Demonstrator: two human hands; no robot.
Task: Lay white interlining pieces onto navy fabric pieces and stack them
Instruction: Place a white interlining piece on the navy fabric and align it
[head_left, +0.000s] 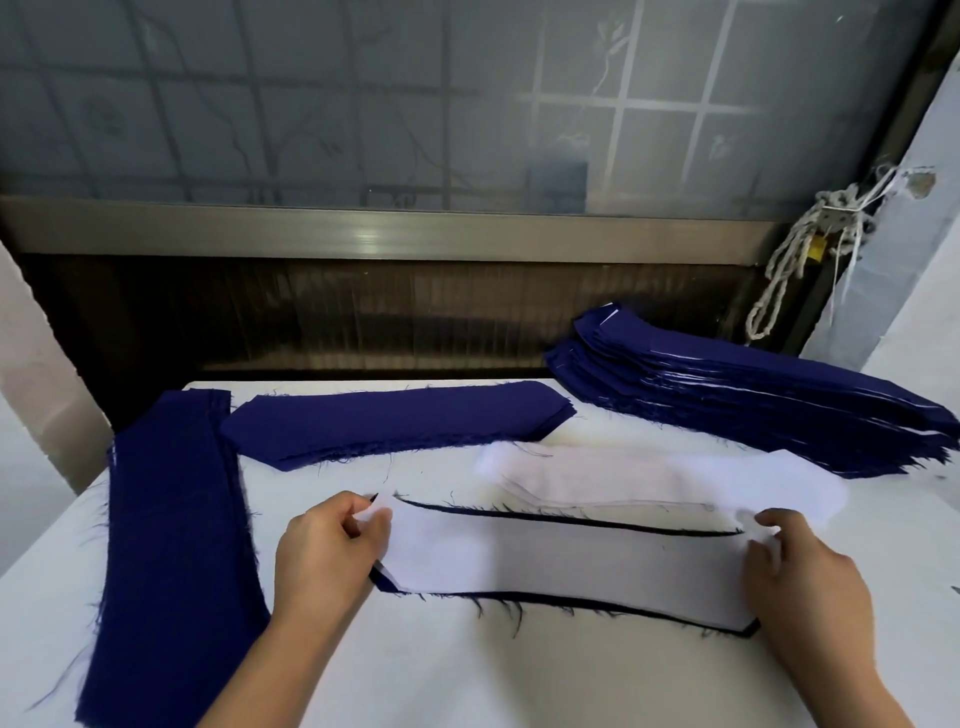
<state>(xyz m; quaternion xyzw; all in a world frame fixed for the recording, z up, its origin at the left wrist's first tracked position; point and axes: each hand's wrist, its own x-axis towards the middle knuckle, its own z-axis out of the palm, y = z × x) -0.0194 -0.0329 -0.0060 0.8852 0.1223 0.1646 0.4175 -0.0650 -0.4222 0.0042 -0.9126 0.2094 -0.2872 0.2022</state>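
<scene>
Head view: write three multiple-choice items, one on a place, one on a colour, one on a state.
1. Where is the tall navy stack?
A. near left
B. far right
C. centre front
2. What colour is the piece held at both ends?
A. white
B. navy
C. grey
3. How do the left hand and right hand meet it?
A. lie flat
B. hang idle
C. each pinches an end

B: it sits at the table's far right.
A: it is white, over a navy piece.
C: each hand grips one end.
</scene>
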